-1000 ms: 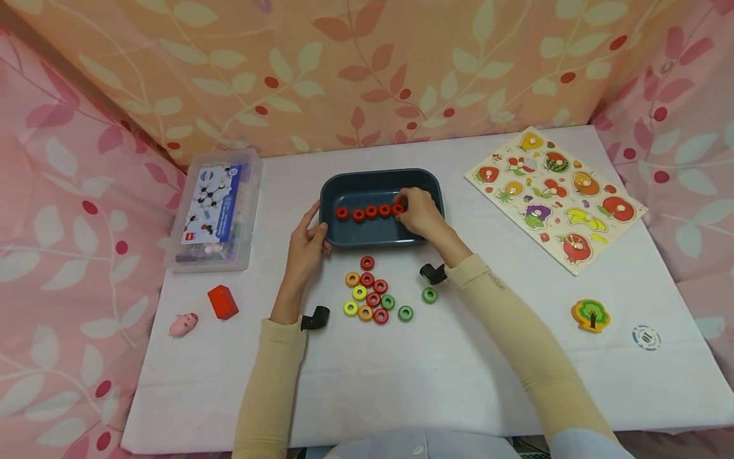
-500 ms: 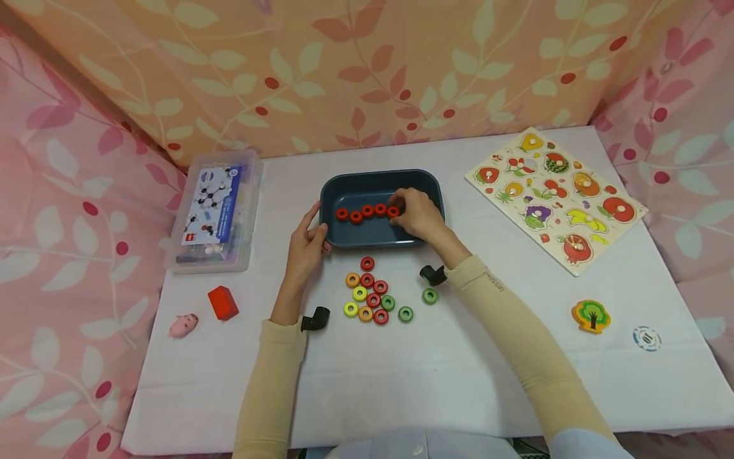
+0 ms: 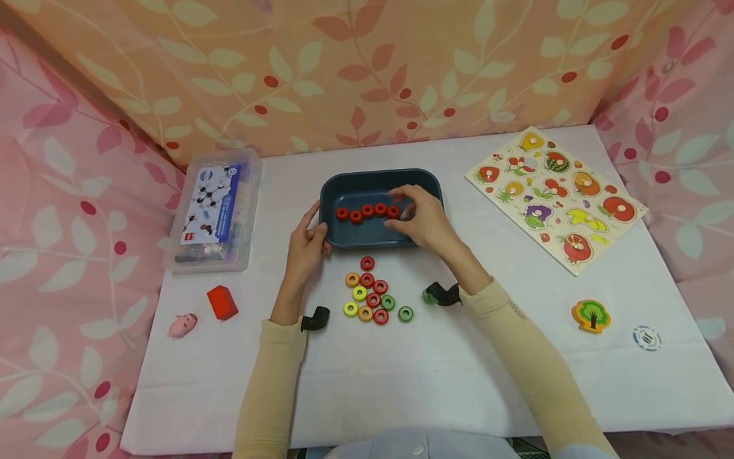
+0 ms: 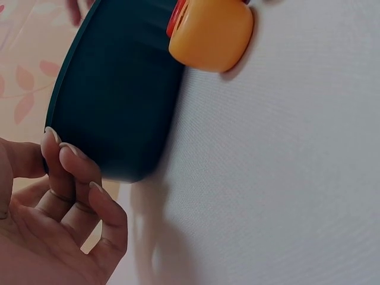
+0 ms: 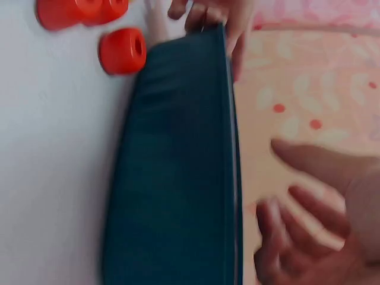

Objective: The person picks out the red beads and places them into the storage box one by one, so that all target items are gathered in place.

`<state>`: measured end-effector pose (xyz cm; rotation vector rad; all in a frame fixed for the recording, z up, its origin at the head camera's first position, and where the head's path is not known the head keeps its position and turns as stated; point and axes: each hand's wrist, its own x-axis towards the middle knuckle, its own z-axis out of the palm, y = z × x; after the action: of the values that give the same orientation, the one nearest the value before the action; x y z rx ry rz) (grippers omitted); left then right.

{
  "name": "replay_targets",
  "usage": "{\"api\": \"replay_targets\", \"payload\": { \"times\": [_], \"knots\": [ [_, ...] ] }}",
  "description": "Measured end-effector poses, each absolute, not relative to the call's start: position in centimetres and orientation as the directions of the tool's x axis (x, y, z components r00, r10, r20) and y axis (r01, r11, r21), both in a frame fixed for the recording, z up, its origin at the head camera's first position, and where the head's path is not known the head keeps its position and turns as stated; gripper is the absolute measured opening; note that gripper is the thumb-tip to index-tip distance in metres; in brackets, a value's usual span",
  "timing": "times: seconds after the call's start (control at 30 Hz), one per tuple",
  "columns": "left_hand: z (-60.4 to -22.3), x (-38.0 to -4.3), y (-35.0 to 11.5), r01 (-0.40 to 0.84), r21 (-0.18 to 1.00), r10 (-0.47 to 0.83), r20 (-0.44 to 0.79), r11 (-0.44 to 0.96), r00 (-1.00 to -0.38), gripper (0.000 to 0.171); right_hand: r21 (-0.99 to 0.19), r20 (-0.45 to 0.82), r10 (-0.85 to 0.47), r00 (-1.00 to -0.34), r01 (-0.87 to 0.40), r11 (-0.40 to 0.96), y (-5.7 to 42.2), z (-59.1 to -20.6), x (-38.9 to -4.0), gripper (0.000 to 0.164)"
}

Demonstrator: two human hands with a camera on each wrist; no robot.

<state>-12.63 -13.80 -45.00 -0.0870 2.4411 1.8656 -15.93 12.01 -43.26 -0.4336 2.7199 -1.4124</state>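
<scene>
A dark blue tray (image 3: 378,241) stands on the table, with several red rings (image 3: 367,210) in an uneven row inside it. My left hand (image 3: 306,250) holds the tray's left end at the rim; in the left wrist view its fingertips (image 4: 72,159) lie against the outer wall. Over the tray's right half, my right hand (image 3: 427,220) has its thumb and fingers spread apart, close to the rightmost red ring (image 3: 392,211). Nothing shows between those fingers in the right wrist view. In front of the tray lie several loose rings (image 3: 367,280) in red, orange, yellow and green.
A clear plastic case (image 3: 212,210) stands at the back left, a red block (image 3: 222,303) and pink pig figure (image 3: 183,325) nearer. At right lie a fruit puzzle board (image 3: 556,197), a tree piece (image 3: 591,315) and a round chip (image 3: 647,338). Curtains border the table.
The right hand slid the rightmost red ring a little left, and the neighbouring rings shifted with it. It then let go, spread its fingers and drew back right. The left hand stayed put.
</scene>
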Motion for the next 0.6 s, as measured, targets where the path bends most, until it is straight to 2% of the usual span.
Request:
{"api": "replay_targets", "payload": {
  "times": [0.13,0.3,0.4,0.6],
  "knots": [
    [-45.0,-12.6,-13.8,-0.079,0.963,-0.002,-0.081,0.258,-0.997,0.052,-0.846,0.113,-0.449,-0.887,-0.322,0.424,11.9,-43.1,-13.9,0.053],
    [-44.9,-12.6,-13.8,-0.077,0.964,0.001,-0.080,0.256,-0.997,0.053,-0.871,0.044,-0.630,-0.775,-0.339,0.356,11.3,-43.6,-11.7,0.051],
    [-44.8,-12.6,-13.8,-0.077,0.963,0.000,-0.079,0.257,-0.997,0.052,-0.870,-0.021,-0.675,-0.738,-0.319,0.376,11.0,-44.4,-11.0,0.046],
    [-44.8,-12.6,-13.7,-0.094,0.962,0.000,-0.097,0.255,-0.995,0.052,-0.830,-0.141,-0.681,-0.719,-0.289,0.477,11.2,-46.3,-10.5,0.040]
  ]
}}
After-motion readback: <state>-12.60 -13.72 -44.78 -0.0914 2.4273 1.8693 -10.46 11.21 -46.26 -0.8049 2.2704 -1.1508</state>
